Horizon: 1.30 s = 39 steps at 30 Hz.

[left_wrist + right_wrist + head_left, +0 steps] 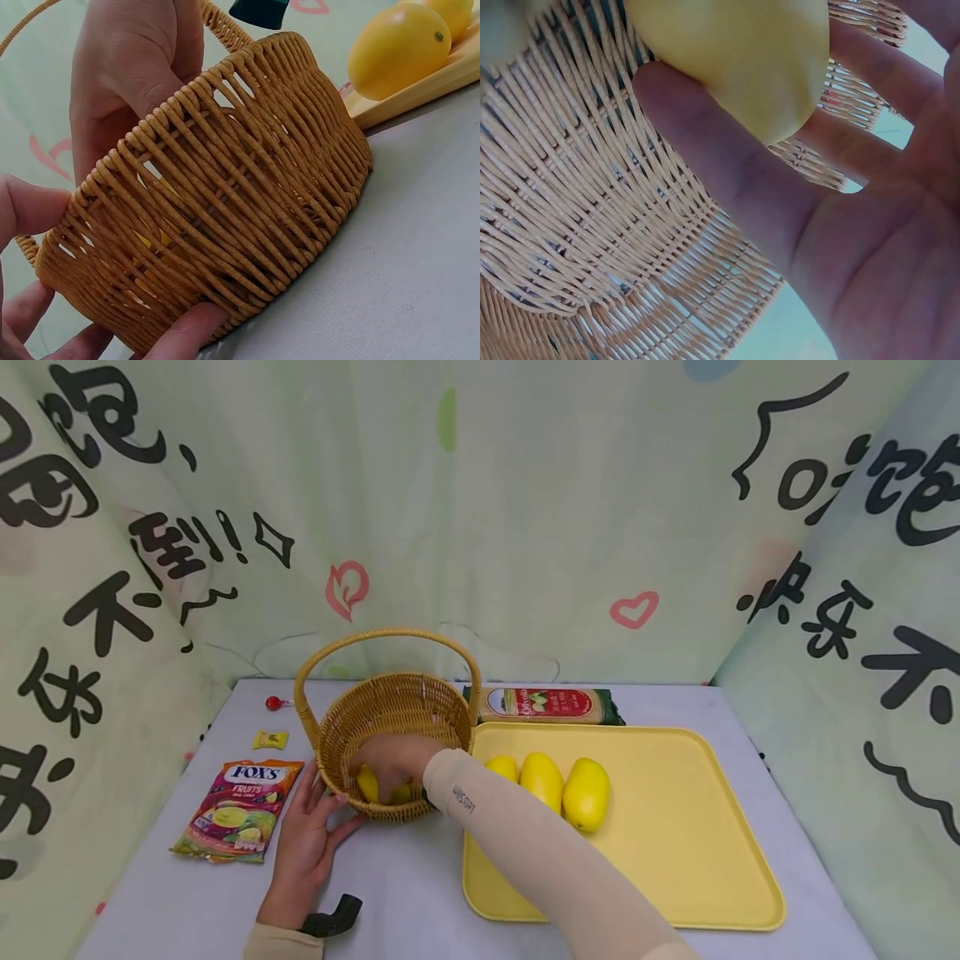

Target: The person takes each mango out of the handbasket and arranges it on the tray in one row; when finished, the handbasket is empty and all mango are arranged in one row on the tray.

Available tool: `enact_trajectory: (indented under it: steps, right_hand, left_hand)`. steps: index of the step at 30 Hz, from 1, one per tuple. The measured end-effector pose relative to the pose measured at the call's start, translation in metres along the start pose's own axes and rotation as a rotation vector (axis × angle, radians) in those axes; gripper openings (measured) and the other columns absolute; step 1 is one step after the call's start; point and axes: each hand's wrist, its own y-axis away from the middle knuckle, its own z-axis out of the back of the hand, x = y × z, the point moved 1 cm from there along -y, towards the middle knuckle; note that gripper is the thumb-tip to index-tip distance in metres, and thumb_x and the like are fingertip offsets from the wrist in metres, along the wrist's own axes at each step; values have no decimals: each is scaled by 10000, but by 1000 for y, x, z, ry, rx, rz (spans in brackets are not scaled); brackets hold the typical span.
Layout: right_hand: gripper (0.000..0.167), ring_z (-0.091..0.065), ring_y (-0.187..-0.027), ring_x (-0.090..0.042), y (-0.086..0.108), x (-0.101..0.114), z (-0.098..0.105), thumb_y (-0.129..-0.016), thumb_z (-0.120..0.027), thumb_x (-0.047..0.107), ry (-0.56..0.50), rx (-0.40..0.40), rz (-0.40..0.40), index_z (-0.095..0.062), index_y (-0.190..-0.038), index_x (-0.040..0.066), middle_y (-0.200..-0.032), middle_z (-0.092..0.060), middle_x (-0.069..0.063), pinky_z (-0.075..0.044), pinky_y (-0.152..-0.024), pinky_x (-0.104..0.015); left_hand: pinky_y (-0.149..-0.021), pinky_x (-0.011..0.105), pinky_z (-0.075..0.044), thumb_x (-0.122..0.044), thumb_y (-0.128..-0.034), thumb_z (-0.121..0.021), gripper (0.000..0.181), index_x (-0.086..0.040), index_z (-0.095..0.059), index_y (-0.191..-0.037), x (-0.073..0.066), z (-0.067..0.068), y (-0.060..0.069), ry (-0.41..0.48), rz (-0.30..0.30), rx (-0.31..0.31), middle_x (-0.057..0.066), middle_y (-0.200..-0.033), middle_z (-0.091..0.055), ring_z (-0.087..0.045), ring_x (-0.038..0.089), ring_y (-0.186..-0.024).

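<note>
A round wicker basket (pixel 408 702) with a tall arched handle stands at the table's back left. My right hand (pixel 397 760) reaches down inside it and grips a yellow mango (pixel 742 60), thumb on one side and fingers on the other. In the head view that hand partly hides the yellow mango (pixel 367 783). My left hand (pixel 309 835) holds the basket's near left side, its thumb at the rim and fingers spread along the woven wall (pixel 225 195). Several yellow mangoes (pixel 587 795) lie on the yellow tray (pixel 675 877), partly behind my right sleeve.
A FOX'S candy bag (pixel 238 814) lies left of the basket, with a small yellow wrapped candy (pixel 270 740) and a red lollipop (pixel 274 702) behind it. A long red-and-tan package (pixel 551 704) lies behind the tray. Printed curtains surround the table.
</note>
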Motion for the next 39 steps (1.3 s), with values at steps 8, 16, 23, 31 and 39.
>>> enact_trajectory:
  steps: [8, 16, 23, 31, 39]
  right_hand:
    - [675, -534, -1295, -141, -2, -3, -3, -838, -883, 207, 3, -9, -2, -642, -1465, 285, -1573, -540, 21, -533, -1017, -277]
    - [665, -534, -1267, -136, 0, -5, -3, -829, -893, 224, 34, -34, 18, -654, -1445, 294, -1564, -521, -9, -536, -1013, -276]
    - [657, -565, -1067, -155, 6, -10, 2, -794, -900, 224, -25, -49, -14, -671, -1404, 310, -1507, -494, -28, -541, -830, -262]
    - [680, -562, -1087, -188, 14, -25, 5, -766, -891, 232, -133, -116, -46, -656, -1399, 313, -1560, -435, -52, -543, -789, -297]
    - [693, -538, -1194, -225, 27, -41, 4, -767, -879, 223, -202, -197, -5, -646, -1418, 272, -1619, -388, -79, -541, -886, -323]
  left_hand:
    - [-1098, 551, -532, -59, -1073, -514, 820, -490, -158, -1673, 1, 0, -1, 2, 2, -2, -77, -1798, -98, -340, 256, -1583]
    - [-1102, 574, -518, -71, -1070, -533, 825, -501, -162, -1669, 2, 1, -1, -11, -3, -16, -98, -1798, -88, -315, 279, -1604]
    - [-1095, 566, -524, -68, -1075, -522, 822, -502, -156, -1669, 2, 1, -2, -8, -7, -11, -94, -1799, -89, -331, 279, -1597]
    - [-1084, 557, -535, -62, -1078, -512, 815, -503, -163, -1667, 3, 2, -4, 2, -6, -3, -88, -1800, -78, -346, 271, -1589]
    - [-1084, 574, -529, -69, -1066, -532, 835, -502, -149, -1669, 4, 1, -5, -4, -11, -13, -90, -1801, -64, -348, 285, -1586]
